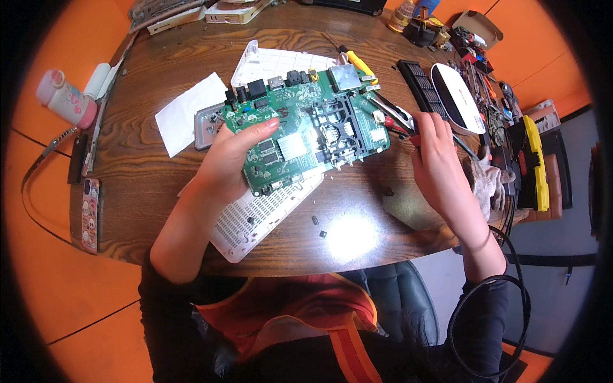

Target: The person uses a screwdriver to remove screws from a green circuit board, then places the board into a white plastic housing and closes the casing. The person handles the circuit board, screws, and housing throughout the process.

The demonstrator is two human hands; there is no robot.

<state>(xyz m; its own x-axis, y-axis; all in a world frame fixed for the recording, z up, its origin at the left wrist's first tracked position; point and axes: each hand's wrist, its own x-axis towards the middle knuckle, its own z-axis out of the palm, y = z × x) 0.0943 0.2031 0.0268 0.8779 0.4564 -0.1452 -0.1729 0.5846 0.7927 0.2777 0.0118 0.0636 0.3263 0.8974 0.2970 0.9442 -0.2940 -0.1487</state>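
Note:
A green circuit board [295, 102] is held up above the table in my left hand [223, 159], whose thumb presses on its top face near the left end. The board carries a black card-slot frame [345, 127], a silver shield and a row of ports along its far edge. My right hand [437, 153] is closed round red-handled pliers [397, 116]. Their metal jaws reach the board's right end, by the connectors; whether they grip a part is hard to see. Beneath the board lies a white perforated cover [255, 220], with another white casing piece [252, 67] behind.
White paper [179, 118] and a small grey tray [203, 127] lie left of the board. A yellow screwdriver [361, 62], black keyboard [421, 86] and white oval device [456, 96] are to the right. Tools crowd the right edge. A phone [90, 214] lies far left.

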